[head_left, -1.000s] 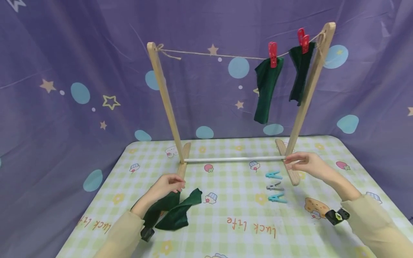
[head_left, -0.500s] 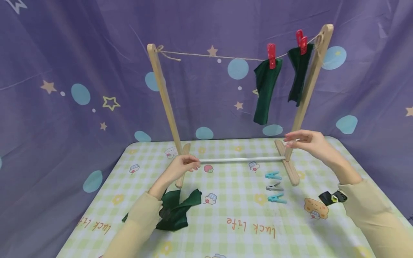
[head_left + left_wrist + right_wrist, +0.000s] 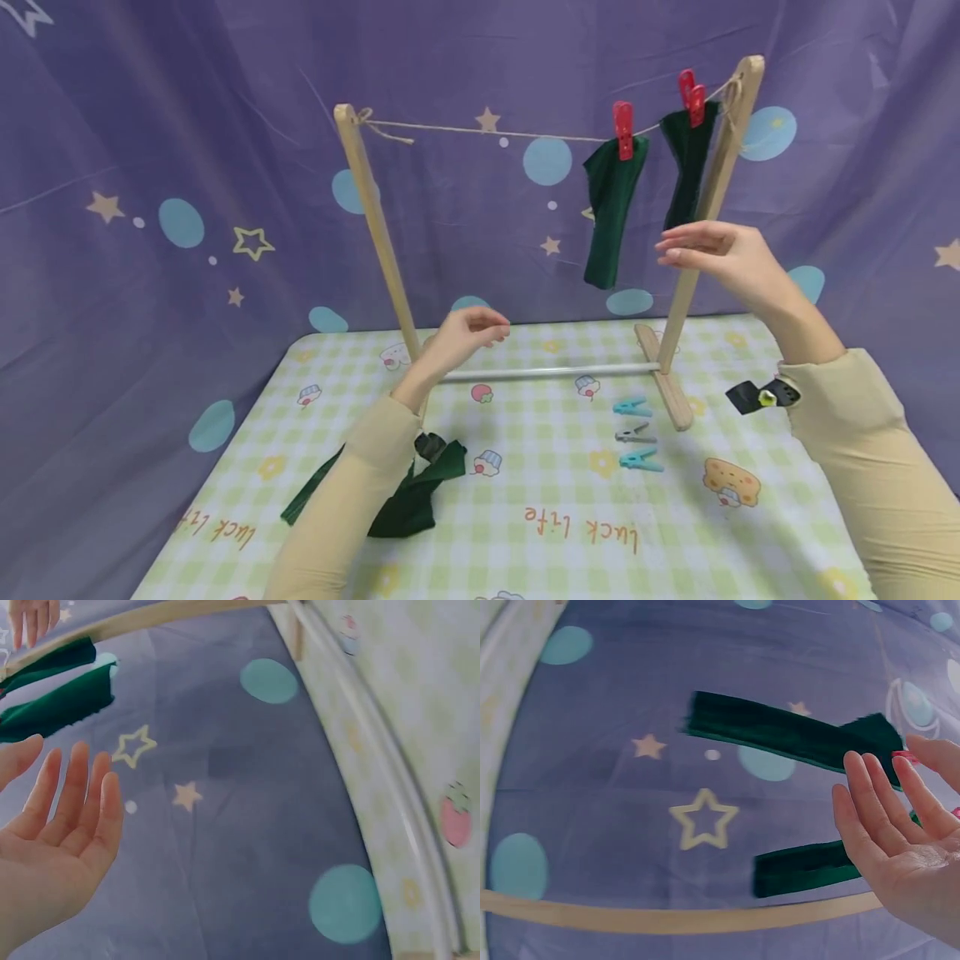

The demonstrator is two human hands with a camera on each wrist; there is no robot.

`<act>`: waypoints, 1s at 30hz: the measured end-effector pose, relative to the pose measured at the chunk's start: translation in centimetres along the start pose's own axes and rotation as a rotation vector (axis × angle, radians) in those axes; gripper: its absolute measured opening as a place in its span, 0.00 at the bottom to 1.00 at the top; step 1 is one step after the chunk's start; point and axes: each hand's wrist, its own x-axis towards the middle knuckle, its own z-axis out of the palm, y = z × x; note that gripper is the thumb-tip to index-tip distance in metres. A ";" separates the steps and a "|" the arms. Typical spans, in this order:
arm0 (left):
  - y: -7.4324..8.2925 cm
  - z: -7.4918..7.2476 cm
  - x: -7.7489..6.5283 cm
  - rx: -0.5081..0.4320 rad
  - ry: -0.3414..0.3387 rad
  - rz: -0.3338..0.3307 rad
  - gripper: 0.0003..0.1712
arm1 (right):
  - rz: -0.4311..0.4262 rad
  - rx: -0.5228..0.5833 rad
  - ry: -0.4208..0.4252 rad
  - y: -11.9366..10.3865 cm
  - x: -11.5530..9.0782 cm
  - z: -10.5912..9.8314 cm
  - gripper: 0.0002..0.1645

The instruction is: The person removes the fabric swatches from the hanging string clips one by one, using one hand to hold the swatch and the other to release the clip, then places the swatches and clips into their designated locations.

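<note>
Two dark green, sock-shaped cloths hang from a string: the left cloth and the right cloth, held there by red clothespins. My right hand is raised in front of the rack's right post, near the lower end of the right cloth; its fingers are extended and hold nothing. Over the rack's white crossbar hovers my left hand, fingers relaxed and nothing in them. More dark green cloth lies on the table, partly hidden by my left sleeve.
Two turquoise clothespins and a grey clothespin lie in a column on the checked tablecloth. The wooden left post and right post carry the string. A purple curtain hangs behind.
Both hands have risen: the left from beside the green cloth on the table, up and rightward; the right from the crossbar's right end toward the hanging cloths. The cloths and clothespins stay in place.
</note>
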 end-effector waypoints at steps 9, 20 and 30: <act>2.8 1.4 2.8 -0.088 0.021 0.055 0.15 | -0.130 0.277 0.010 -3.6 2.7 -0.2 0.12; 5.0 3.1 5.8 -0.102 0.071 0.079 0.15 | -0.150 0.391 0.107 -6.3 5.5 -0.5 0.13; 5.2 4.5 7.8 -0.067 0.128 0.131 0.16 | -0.122 0.328 0.151 -7.2 7.3 -0.7 0.14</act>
